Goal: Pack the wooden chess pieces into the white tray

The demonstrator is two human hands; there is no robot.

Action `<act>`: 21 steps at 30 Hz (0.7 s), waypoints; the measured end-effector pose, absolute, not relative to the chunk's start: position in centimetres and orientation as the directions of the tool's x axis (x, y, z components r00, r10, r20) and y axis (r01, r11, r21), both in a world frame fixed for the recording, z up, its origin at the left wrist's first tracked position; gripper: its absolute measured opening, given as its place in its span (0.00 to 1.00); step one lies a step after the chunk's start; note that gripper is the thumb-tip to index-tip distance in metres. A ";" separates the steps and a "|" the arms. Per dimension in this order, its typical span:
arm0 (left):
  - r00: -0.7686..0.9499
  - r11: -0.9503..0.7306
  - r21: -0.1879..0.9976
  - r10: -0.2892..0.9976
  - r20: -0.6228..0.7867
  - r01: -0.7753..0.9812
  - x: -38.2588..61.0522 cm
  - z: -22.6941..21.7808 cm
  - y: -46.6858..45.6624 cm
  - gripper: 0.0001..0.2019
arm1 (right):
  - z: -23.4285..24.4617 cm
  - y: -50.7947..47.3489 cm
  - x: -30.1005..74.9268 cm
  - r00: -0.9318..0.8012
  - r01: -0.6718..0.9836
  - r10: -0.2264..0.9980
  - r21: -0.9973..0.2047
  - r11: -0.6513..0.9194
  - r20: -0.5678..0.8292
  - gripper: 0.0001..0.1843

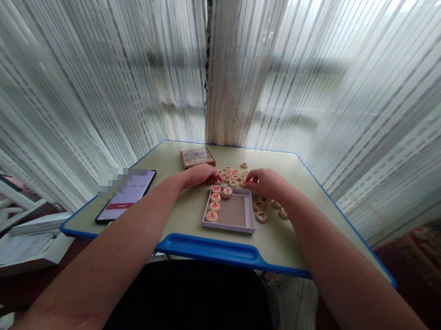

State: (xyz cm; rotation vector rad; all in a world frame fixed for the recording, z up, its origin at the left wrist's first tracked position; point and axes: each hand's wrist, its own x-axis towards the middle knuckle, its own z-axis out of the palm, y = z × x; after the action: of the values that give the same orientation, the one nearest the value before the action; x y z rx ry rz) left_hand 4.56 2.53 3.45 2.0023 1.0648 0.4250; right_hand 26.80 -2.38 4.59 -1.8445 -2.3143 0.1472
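Five discs (212,216) in the box (228,228), others loose on the bench (190,208)
Left hand (206,173), right hand (262,179) beside loose discs (233,183); can't tell either grip

- Left forearm (138,224) and right forearm (324,241): bare, broad near the elbow, tapering to the wrist.
- Left grip (204,173) and right grip (262,180): bare hands.
- Black clothing (189,302) over the lap, rounded in outline, too dark to show seams.
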 end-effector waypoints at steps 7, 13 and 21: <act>0.596 -0.324 0.787 0.800 -0.068 0.525 4.5 3.4 2.6 0.19 | 4.6 -2.6 26.6 -0.257 0.945 0.960 -0.181 0.273 0.109 0.13; 0.596 -0.300 0.805 0.799 -0.080 0.511 4.6 3.6 2.4 0.19 | 5.0 -2.3 27.4 -0.202 0.965 0.973 -0.146 0.217 0.107 0.13; 0.569 -0.280 0.779 0.814 -0.118 0.561 4.8 3.9 2.1 0.18 | 5.5 -1.6 30.3 0.080 0.988 0.987 -0.141 -0.060 0.139 0.18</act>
State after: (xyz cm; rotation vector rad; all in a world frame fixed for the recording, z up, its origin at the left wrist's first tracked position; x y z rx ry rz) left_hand 4.80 2.07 3.91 1.9763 1.1028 0.3870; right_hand 30.27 -1.57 5.52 -2.1524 -2.0060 -0.0090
